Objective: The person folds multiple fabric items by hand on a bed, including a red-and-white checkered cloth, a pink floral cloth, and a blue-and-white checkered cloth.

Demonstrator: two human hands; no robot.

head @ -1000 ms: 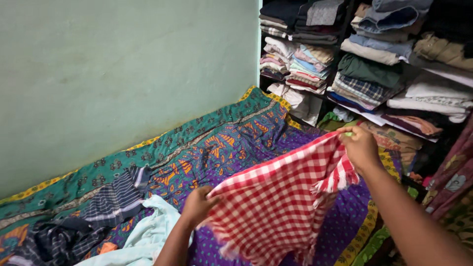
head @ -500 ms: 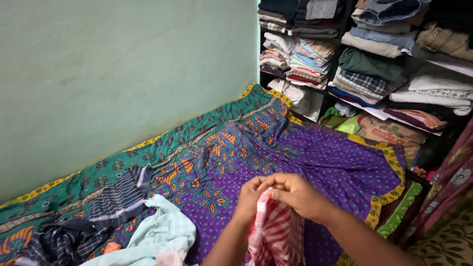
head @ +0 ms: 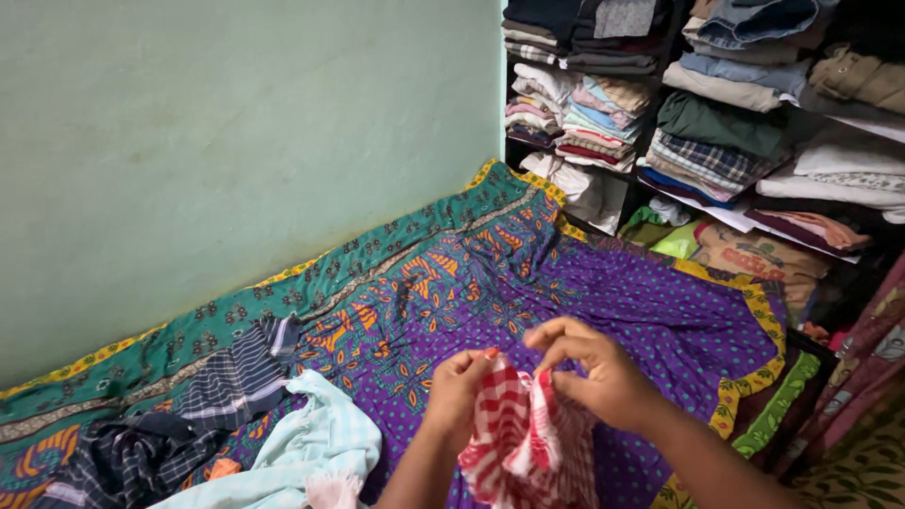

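— What have the hands got?
— I see my left hand (head: 459, 388) and right hand (head: 594, 375) both pinched shut on the checked cloth (head: 524, 443); it hangs bunched between them, low over the purple bedspread (head: 650, 302).
— Around them?
— A pale garment (head: 316, 451) lies left; the shelves (head: 716, 123) hold folded clothes.

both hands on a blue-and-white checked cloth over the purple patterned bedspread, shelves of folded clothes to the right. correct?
Not quite: the cloth is red-and-white checked, not blue-and-white, as the head view shows. The rest stands: the left hand and right hand both grip it over the purple patterned bedspread, with shelves of folded clothes to the right.
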